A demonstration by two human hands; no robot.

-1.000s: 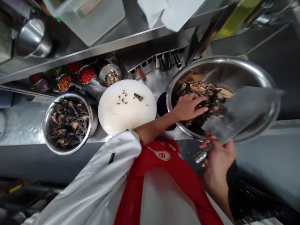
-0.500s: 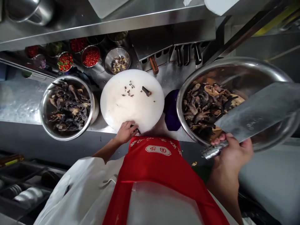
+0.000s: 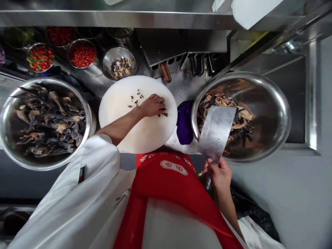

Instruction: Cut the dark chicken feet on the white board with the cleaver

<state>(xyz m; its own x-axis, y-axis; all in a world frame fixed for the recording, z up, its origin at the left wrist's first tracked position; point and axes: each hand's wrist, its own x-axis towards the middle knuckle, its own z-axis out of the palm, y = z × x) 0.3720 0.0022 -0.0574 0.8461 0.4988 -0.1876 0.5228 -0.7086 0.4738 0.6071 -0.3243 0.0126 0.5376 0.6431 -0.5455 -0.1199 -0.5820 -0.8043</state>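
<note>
My left hand is on the right half of the round white cutting board, its fingers curled over a dark piece of meat that they mostly hide. Small dark scraps lie to the left of the fingers. In my right hand is a broad cleaver, gripped at the handle. Its blade points up and covers part of the near left rim of a large steel bowl. Dark chopped pieces and pale strips fill the left part of that bowl.
To the left, another steel bowl holds uncut-looking dark poultry parts. Behind the board stand cups of chopped red chillies and a small bowl of scraps. Several knives hang in a rack. A purple cloth lies beside the board.
My left hand has moved from the board's near edge up onto the dark piece at its right side. My right hand has brought the cleaver leftward, turning its blade more upright.
</note>
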